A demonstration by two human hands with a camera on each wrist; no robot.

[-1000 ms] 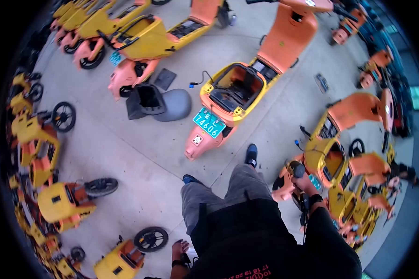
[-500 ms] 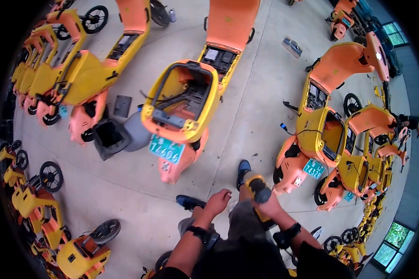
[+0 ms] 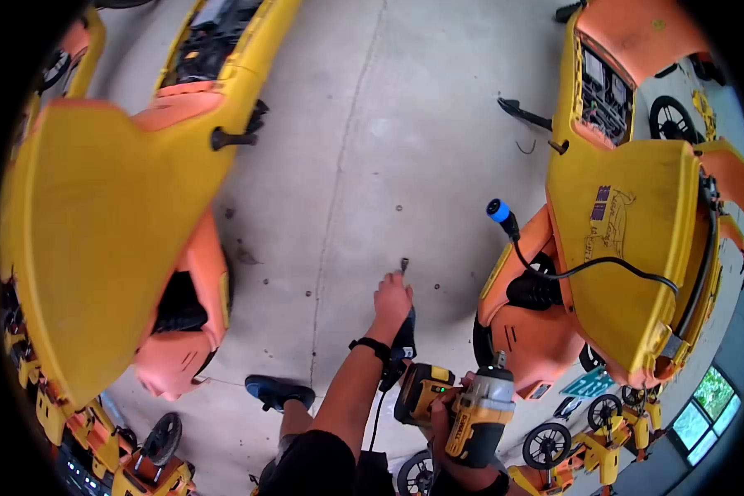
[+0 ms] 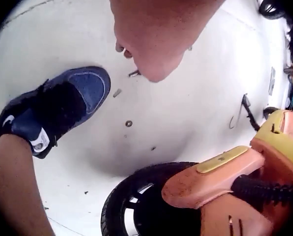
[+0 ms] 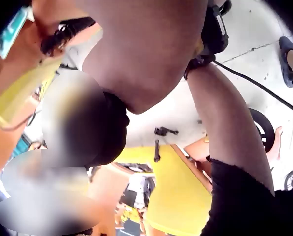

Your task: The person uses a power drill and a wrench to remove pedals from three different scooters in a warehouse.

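Note:
My left hand [image 3: 393, 302] reaches low over the concrete floor, its fingertips right at a small dark metal piece [image 3: 404, 264]. In the left wrist view the fingers are mostly hidden behind the hand [image 4: 158, 42], and a short metal piece [image 4: 134, 73] shows beside it; I cannot tell whether the fingers pinch it. With my right hand [image 3: 443, 420] I grip a yellow and black cordless impact wrench [image 3: 475, 426], its bare drive end pointing away from my body. A blurred part of the wrench [image 5: 82, 118] fills the left of the right wrist view.
Yellow and orange scooters stand at both sides, one with a yellow body [image 3: 116, 223] at left and another [image 3: 628, 240] at right. From the right one hangs a cable with a blue plug [image 3: 498, 211]. Small hardware, including a nut [image 4: 128, 124], lies near my blue shoe [image 4: 87, 91].
The view has moved on from the scooter with the open box to the floor between two others. My left hand has reached forward and down; the wrench stays in my right hand.

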